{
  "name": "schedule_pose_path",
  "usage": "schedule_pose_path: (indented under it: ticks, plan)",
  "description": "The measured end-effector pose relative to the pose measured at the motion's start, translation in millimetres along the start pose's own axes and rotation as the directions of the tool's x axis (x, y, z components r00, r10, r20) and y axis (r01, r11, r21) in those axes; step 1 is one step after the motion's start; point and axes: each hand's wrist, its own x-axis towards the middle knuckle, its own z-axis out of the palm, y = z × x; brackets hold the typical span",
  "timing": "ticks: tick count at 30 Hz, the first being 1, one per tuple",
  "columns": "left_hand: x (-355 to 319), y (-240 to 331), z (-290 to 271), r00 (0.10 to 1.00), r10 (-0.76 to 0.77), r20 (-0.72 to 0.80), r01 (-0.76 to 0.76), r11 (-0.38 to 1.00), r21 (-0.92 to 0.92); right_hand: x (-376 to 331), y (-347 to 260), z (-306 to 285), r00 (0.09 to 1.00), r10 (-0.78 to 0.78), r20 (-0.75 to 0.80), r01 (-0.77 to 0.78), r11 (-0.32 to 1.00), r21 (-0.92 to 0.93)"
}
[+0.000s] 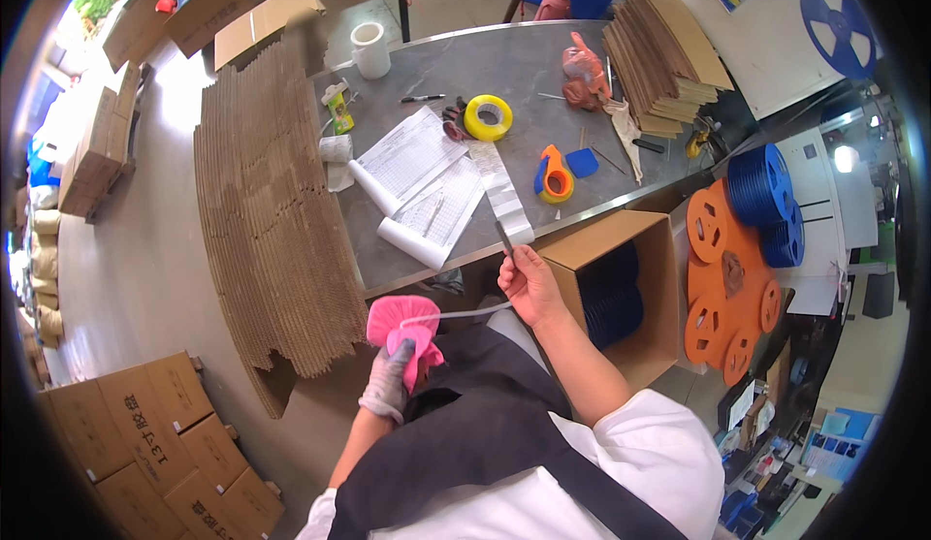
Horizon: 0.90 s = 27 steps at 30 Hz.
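Note:
My left hand (387, 383), in a greyish-white glove, grips a bright pink, fan-shaped bundle (401, 317) in front of my dark apron. Its exact kind is unclear. A thin white cord (465, 313) runs from the bundle toward my right wrist. At the table's front edge my bare right hand (531, 286) pinches a slim dark stick-like tool (503, 237), possibly a pen or a blade. The tool's tip meets the end of a strip of pale labels (502, 194) lying on the table. Printed sheets (448, 212) with curled ends lie left of that strip.
The grey table (388, 269) bears a yellow tape roll (488, 117) and an orange tape dispenser (556, 179). Cardboard stacks stand left (267, 210) and right (669, 55). Beside my right arm are an open carton (659, 298) with dark blue reels and several orange reels (708, 322).

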Motion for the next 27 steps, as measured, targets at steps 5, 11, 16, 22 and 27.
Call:
schedule_pose_path:
  ticks: [5,11,16,22,27]
  plan:
    - [3,37,67,1.0,0.011,0.0,-0.011,1.0,-0.003,-46,-34,24,0.997,-0.061,0.051,0.061,0.998,-0.001]
    - [37,44,110,1.0,-0.006,-0.002,0.006,1.0,-0.031,-66,-61,37,0.998,-0.047,0.041,0.057,0.947,-0.315]
    - [30,59,164,0.994,-0.084,-0.069,0.073,0.985,-0.157,-53,-66,25,0.974,-0.03,0.224,0.171,0.746,-0.643]
    - [20,55,183,0.992,-0.029,0.121,0.055,0.974,-0.221,-33,-97,49,0.705,-0.24,0.668,0.68,-0.038,-0.732]
    - [11,52,207,0.999,0.021,0.047,-0.01,0.973,-0.232,-7,-103,55,0.628,-0.272,0.729,0.735,-0.103,-0.671]
